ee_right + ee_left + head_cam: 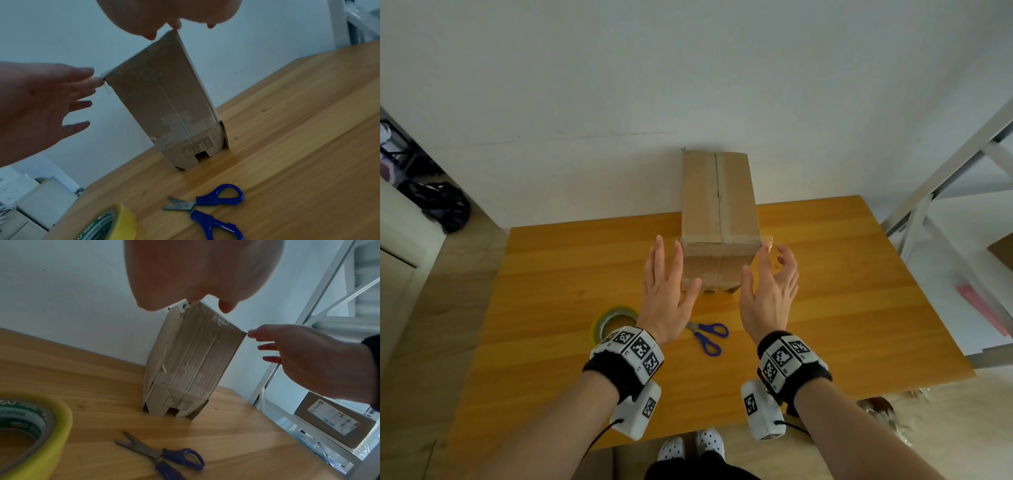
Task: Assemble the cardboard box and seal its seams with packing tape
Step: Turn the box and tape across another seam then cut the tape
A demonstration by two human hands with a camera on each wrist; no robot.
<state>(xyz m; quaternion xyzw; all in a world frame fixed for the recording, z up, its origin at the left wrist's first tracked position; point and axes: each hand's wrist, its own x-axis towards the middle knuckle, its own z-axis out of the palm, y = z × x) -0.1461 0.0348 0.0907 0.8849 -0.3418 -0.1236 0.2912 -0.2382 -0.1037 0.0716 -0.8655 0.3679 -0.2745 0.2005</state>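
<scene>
A tall brown cardboard box [719, 212] stands upright at the far middle of the wooden table [842, 291], resting on its loose lower flaps [164, 408]. Clear tape runs along its closed top seam and overhangs both near corners. My left hand [671, 263] is open with straight fingers beside the box's near left top corner, fingertips [98, 80] touching it. My right hand [774, 270] is open with loosely bent fingers at the right corner, one fingertip [249, 334] on the tape end. A yellow-edged tape roll [613, 322] and blue-handled scissors [709, 335] lie on the table below my wrists.
White metal shelving [945, 171] stands right of the table, with a labelled carton [333, 418] on a low shelf. A black bag [445, 205] sits on the floor at the left, next to a white cabinet [30, 203]. The wall is just behind the box.
</scene>
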